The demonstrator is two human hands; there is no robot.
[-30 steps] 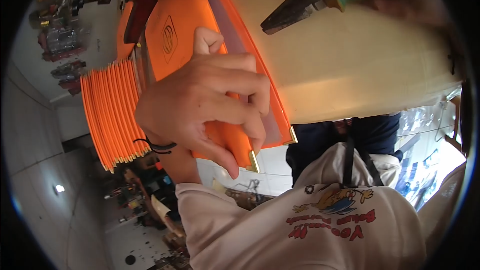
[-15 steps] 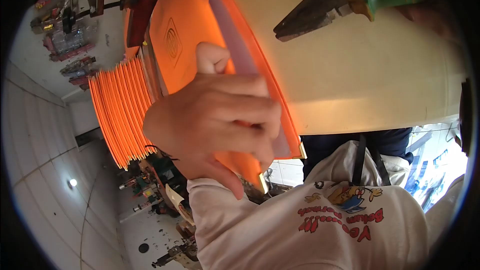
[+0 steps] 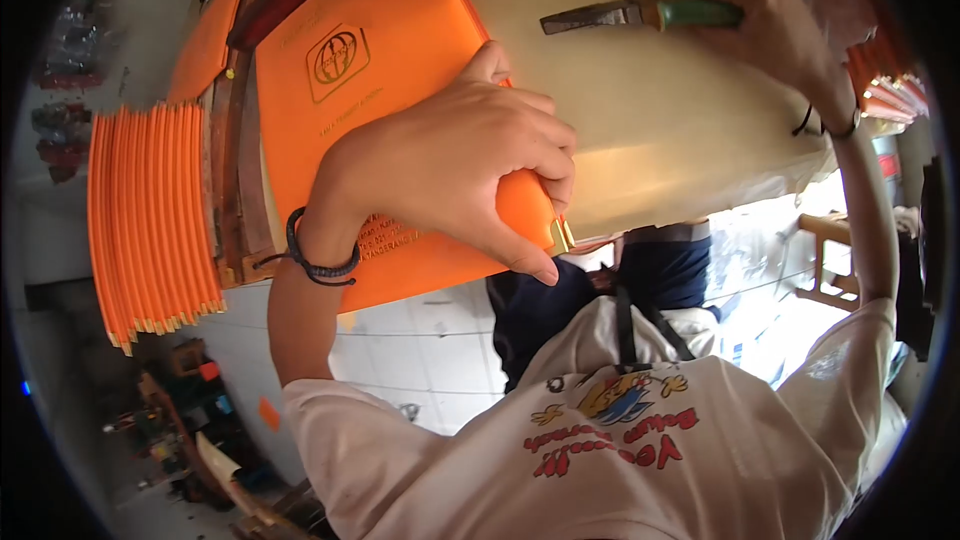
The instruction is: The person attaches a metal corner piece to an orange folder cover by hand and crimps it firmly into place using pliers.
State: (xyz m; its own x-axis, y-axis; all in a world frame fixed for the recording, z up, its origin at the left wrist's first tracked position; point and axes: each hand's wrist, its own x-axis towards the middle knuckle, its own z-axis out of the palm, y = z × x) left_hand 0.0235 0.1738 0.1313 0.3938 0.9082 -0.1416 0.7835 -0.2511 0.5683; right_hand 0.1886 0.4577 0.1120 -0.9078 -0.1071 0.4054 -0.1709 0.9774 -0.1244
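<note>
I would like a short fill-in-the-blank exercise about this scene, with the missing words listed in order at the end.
1. The left hand holds a folder whose cover is ____ in colour.
2. The right hand holds pliers with a ____ handle.
3. A tight row of similar folders is on the ____ side of the picture.

Missing words: orange; green; left.
</note>
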